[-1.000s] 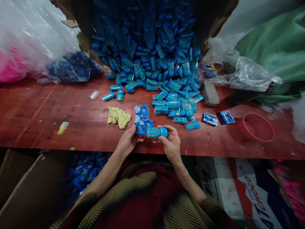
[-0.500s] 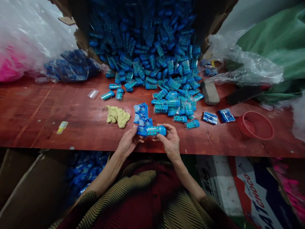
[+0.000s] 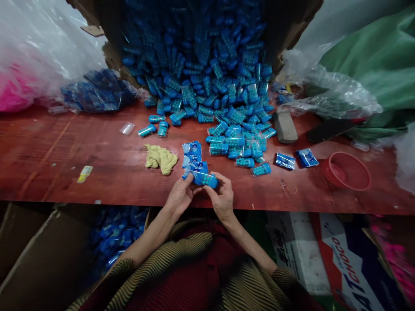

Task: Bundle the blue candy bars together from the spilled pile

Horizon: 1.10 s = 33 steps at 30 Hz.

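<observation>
Red table (image 3: 106, 181) spans the frame's middle band. Cardboard box (image 3: 303, 28), upper middle, tipped toward me, mouth facing the table. Pile of blue bottles (image 3: 207, 88) fills it and spills out to the frame's centre. Green sheet (image 3: 366, 65) bunched upper right, clear plastic beside it. Red basket (image 3: 363, 185) at right, upright on the table.

Both my hands at centre, just below the loose packets, close together, fingers curled. Right hand (image 3: 222, 196): closed on the capped end of one bottle (image 3: 210, 180), thumb on the near side, fingers on the far side. Left hand (image 3: 181, 194): pinching a blue packet (image 3: 196, 176) between thumb and fingers. Bottle lies roughly level, cap to the right; its left end meets the packet. Inside or just behind it: can't tell.

Yellow cloth (image 3: 160, 159) crumpled left of centre, near my left hand but not touching. Grey block (image 3: 285, 127) right of the pile. Loose packets (image 3: 192, 148) overlap in a short column just above my left hand.
</observation>
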Tool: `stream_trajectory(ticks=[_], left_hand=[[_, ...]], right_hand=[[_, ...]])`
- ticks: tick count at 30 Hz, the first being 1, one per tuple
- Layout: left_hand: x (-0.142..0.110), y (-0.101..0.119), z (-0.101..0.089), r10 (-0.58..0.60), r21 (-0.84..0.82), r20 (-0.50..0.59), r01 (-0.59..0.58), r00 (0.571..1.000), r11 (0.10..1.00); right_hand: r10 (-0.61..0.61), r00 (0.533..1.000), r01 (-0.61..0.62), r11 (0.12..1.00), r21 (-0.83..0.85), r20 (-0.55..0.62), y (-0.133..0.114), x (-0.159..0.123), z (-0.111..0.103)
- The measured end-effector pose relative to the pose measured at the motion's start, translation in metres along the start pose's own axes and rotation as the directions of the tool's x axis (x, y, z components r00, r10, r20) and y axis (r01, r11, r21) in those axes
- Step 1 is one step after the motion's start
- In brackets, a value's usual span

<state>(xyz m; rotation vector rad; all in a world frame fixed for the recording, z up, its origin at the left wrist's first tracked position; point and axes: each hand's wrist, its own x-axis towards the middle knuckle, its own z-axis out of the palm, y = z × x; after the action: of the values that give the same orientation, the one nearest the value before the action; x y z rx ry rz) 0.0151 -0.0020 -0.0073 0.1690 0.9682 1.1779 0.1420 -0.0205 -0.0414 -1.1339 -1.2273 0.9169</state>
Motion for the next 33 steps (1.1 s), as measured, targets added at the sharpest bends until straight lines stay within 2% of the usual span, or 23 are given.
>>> stream_trajectory(ticks=[2, 4, 6, 8, 11, 15, 21, 26, 29, 33], left_hand=[[0.000, 0.000, 0.002, -0.037, -0.017, -0.002, 0.037, 0.999, 0.999], [0.000, 0.002, 0.001, -0.070, -0.012, 0.006, 0.071, 0.997, 0.997], [0.000, 0.004, -0.001, -0.105, -0.007, 0.038, 0.105, 0.994, 0.994], [0.000, 0.007, -0.002, -0.126, -0.021, 0.085, 0.128, 0.988, 0.992], [0.000, 0.010, -0.001, -0.156, -0.055, 0.120, 0.164, 0.980, 0.985], [-0.002, 0.015, -0.001, -0.189, -0.035, 0.151, 0.196, 0.970, 0.980], [-0.004, 0.016, -0.004, -0.211, 0.059, 0.330, 0.203, 0.920, 0.977], [-0.007, 0.014, -0.005, -0.249, 0.093, 0.382, 0.232, 0.890, 0.968], [-0.012, 0.012, -0.004, -0.252, 0.092, 0.372, 0.234, 0.894, 0.968], [-0.018, 0.005, 0.000, -0.203, 0.049, 0.331, 0.198, 0.922, 0.979]], right_hand=[[-0.039, 0.998, 0.042, 0.997, -0.057, 0.057, -0.003, 0.000, -0.001], [0.011, 0.990, -0.006, 0.999, -0.041, 0.141, -0.011, 0.001, -0.004], [0.136, 0.965, -0.150, 0.987, 0.048, 0.224, -0.019, 0.004, -0.008], [0.248, 0.917, -0.315, 0.930, 0.187, 0.312, -0.024, 0.009, -0.010], [0.300, 0.877, -0.438, 0.822, 0.364, 0.376, -0.023, 0.019, -0.011], [0.261, 0.872, -0.428, 0.818, 0.384, 0.414, -0.021, 0.027, -0.014], [0.210, 0.795, -0.449, 0.835, 0.318, 0.569, -0.025, 0.030, -0.021], [0.201, 0.728, -0.439, 0.871, 0.221, 0.655, -0.025, 0.032, -0.025], [0.195, 0.704, -0.425, 0.886, 0.185, 0.683, -0.023, 0.034, -0.027], [0.201, 0.694, -0.419, 0.894, 0.160, 0.692, -0.020, 0.036, -0.029]])
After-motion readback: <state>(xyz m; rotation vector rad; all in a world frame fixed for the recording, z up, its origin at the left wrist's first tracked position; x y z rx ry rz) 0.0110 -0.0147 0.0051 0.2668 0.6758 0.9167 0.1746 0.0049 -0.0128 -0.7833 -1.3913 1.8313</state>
